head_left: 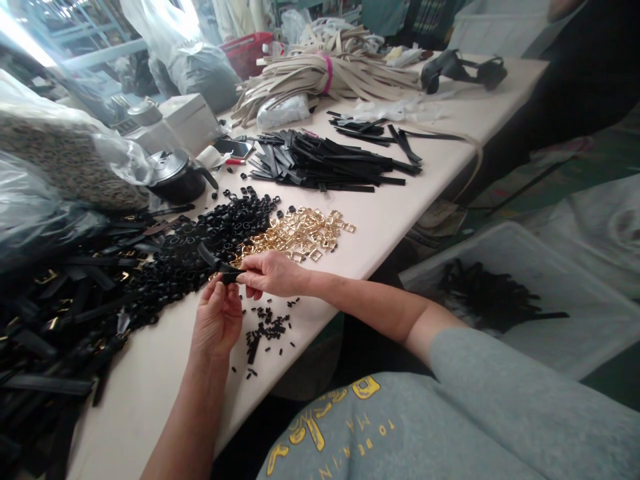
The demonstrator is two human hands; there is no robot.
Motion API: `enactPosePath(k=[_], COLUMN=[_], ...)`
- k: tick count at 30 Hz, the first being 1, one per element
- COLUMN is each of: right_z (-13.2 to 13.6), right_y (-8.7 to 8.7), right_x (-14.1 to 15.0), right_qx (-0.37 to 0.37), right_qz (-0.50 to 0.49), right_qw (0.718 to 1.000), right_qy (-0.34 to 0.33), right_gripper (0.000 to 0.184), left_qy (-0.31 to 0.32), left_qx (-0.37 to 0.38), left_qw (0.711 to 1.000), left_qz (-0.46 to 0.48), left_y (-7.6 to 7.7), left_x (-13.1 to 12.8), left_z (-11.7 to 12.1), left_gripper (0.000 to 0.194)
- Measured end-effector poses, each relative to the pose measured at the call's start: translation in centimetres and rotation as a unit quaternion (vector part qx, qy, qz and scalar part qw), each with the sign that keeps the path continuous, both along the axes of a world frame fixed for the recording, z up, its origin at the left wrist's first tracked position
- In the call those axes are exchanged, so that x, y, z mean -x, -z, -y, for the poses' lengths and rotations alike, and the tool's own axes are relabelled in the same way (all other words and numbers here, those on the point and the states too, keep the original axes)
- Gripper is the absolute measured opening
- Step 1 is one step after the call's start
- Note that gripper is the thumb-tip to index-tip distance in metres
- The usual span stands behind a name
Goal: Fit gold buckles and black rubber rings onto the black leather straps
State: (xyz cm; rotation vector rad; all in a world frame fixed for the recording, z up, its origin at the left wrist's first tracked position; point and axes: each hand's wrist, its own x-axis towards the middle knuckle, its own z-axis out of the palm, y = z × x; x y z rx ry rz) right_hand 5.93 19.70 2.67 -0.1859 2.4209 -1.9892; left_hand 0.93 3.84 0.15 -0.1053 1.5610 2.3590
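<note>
Both my hands meet over the table in front of the piles, pinching one short black strap [213, 258]. My left hand [219, 320] grips its lower end between thumb and fingertips. From the right, my right hand [273, 273] is closed on the same strap, with its fingers partly hiding it. Just behind my hands lie a heap of black strap loops [200, 233] and a pile of gold rectangular buckles [310, 230]. Below my right hand, small black pieces [267, 327] are scattered on the table.
Finished-looking buckled straps [45, 320] cover the table's left side. Farther back are black strips [325, 160], a beige strap bundle [330, 73], a black pot [177, 177] and a phone [234, 148]. A plastic bin [550, 353] with black strips stands right, below the table edge.
</note>
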Motion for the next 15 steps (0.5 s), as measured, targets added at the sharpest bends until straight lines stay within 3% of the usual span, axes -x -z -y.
enactPosePath(k=[4,11,15], right_z=[-0.1,-0.5,-0.5], right_y=[-0.3,-0.7,-0.7], right_x=[-0.2,-0.3,-0.3], right_qx=[-0.024,-0.227,-0.26], right_qz=[0.0,-0.054,-0.072], right_qw=[1.0,0.972,0.962], right_qy=[-0.006,0.037,0.033], right_gripper=[0.018,0.019,0.02], left_qy=[-0.027,0.005,0.0], left_qx=[0.064,0.142,0.149], left_qw=[0.996,0.982,0.981], left_qz=[-0.049,-0.126,-0.127], left_y=[-0.4,-1.1,-1.1], left_x=[0.0,-0.5,-0.4], left_z=[0.1,0.6,0.7], left_gripper=[0.032,0.029,0.029])
